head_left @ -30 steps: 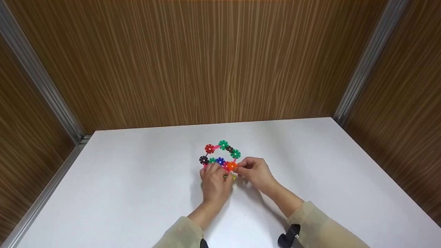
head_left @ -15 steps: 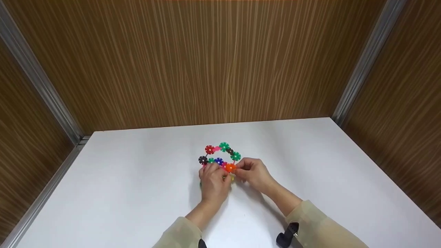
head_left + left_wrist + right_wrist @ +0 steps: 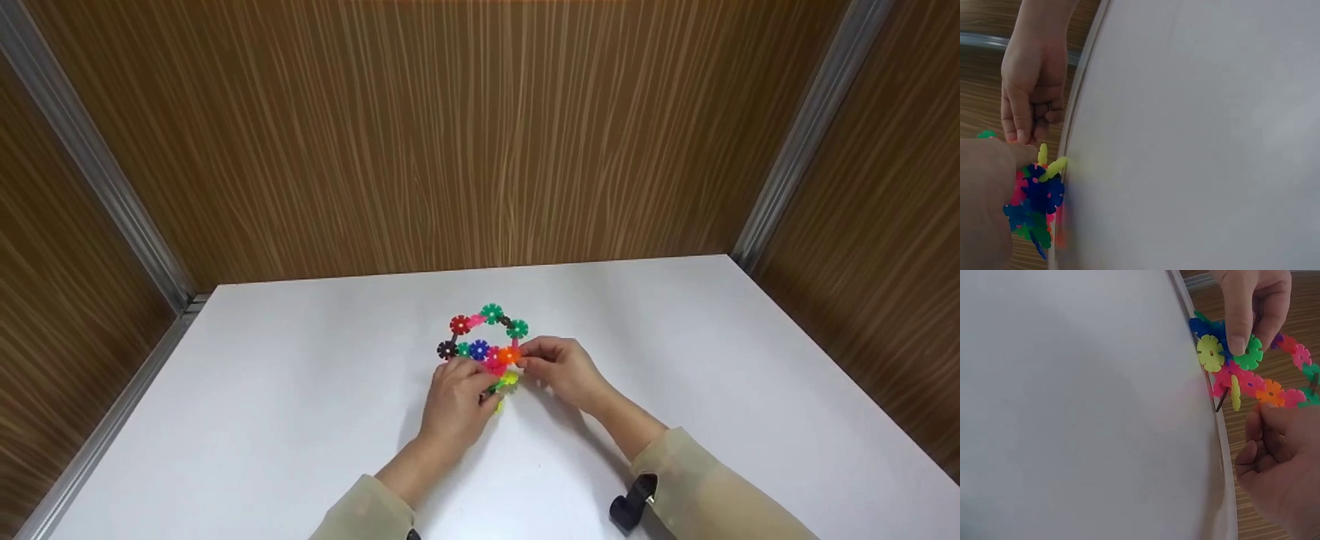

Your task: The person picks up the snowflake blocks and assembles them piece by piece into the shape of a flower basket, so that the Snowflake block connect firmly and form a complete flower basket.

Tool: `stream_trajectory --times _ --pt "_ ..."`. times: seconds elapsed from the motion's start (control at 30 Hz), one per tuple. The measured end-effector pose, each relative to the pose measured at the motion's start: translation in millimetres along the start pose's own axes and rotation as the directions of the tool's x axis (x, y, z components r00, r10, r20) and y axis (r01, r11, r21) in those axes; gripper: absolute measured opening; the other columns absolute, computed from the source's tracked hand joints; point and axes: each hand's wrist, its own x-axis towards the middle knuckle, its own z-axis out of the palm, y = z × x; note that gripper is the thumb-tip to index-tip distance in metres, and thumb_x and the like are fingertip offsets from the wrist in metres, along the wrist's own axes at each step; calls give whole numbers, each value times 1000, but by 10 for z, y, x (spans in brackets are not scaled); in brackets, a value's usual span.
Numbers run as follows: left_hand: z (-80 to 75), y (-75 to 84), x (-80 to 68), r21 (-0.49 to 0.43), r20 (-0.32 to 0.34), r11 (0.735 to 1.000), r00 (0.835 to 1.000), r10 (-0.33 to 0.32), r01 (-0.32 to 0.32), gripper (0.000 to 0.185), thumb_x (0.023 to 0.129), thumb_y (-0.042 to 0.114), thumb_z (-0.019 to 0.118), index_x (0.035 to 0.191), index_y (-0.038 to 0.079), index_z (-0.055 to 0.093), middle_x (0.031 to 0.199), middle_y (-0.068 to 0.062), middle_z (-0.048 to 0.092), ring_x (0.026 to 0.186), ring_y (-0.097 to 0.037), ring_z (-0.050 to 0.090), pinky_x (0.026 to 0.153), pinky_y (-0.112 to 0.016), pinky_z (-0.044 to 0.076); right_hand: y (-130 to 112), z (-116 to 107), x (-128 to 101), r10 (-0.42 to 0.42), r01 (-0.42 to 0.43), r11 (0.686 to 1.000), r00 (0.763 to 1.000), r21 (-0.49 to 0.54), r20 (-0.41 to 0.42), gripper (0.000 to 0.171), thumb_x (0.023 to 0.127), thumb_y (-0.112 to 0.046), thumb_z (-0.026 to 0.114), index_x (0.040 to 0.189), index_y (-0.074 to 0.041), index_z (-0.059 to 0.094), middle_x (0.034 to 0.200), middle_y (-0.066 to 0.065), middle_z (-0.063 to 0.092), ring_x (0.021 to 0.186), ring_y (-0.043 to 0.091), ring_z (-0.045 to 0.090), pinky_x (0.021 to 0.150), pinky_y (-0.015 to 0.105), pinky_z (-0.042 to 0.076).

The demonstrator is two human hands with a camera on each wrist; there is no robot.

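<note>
You held a toy (image 3: 486,341) made of little plastic flower discs, each one round with small notches all around its edge, clipped together into a loop. It sat near the middle of the smooth white table (image 3: 300,420), lifted a bit at your end. The discs were bright: red, green, blue, pink, orange, yellow and dark brown. Your left hand (image 3: 456,401) had its fingers curled onto the near part of the toy, pinching it by the yellow and green discs. Your right hand (image 3: 564,367) pinched the orange disc (image 3: 508,355) on the right side between thumb and fingers. The head view showed the whole loop and the stripy brown wood walls (image 3: 420,135) behind the table. The right wrist view showed something the head view hid: a yellow disc (image 3: 1211,352) flat on, and another yellow one (image 3: 1235,392) stuck in sideways. The left wrist view showed blue discs (image 3: 1041,194) up close, but blurry.
</note>
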Motion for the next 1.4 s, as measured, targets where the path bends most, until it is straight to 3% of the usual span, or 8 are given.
stream_trajectory --times 0.17,0.33,0.5,0.6,0.7,0.97,1.2,1.4 --pt "-46 -35 -5 -34 -24 999 999 31 -32 23 88 16 89 109 11 83 109 0 75 110 -21 65 99 -40 53 16 -43 51 46 -46 999 999 30 -8 17 104 -3 67 119 -1 75 111 15 76 93 27 67 83 28 59" --pt "-107 -106 21 -95 -121 995 993 13 -25 23 88 15 89 108 8 82 108 -3 75 107 -22 67 96 -42 55 5 -117 72 60 -60 997 998 49 -15 22 103 -5 68 124 2 72 115 18 75 103 33 72 83 31 61" --pt "-166 -183 172 -234 -213 961 956 -202 151 31 91 14 86 119 4 76 113 -8 73 112 -27 67 101 -45 56 -16 -156 84 61 -61 997 998 51 -5 25 104 -11 69 127 1 71 117 15 74 109 36 70 84 33 61" --pt "-210 -228 332 -320 -165 909 930 -330 266 41 95 18 82 132 5 69 122 -10 71 120 -29 65 107 -45 53 -38 -126 98 55 -54 998 998 23 -11 27 103 -18 73 125 -2 73 117 11 75 109 36 68 87 35 61" --pt "-261 -268 478 -400 -67 863 929 -364 309 41 100 18 77 138 8 66 124 -9 71 122 -28 65 108 -45 53 -71 -66 111 60 -60 998 998 -1 -33 27 100 -25 77 121 -7 75 113 7 75 105 37 67 81 35 61" --pt "-397 -326 576 -550 71 736 900 -429 394 12 106 11 66 114 10 75 100 0 75 100 -21 68 91 -34 60 -184 28 121 60 -63 997 996 -45 -65 18 99 -26 78 109 -11 76 102 5 74 93 34 63 70 31 58" --pt "-464 -357 556 -604 93 664 866 -492 441 12 108 12 63 114 10 73 104 0 75 102 -21 69 96 -34 59 -196 36 126 77 -87 993 990 -79 -120 10 99 -17 77 104 -9 74 97 5 72 84 22 60 63 22 53" --pt "-439 -402 532 -625 76 649 861 -503 434 12 107 11 65 114 9 74 103 0 76 103 -24 71 96 -34 59 -243 28 105 40 -55 988 994 -144 -104 12 98 -20 79 103 -11 73 96 5 73 86 23 63 66 29 57"
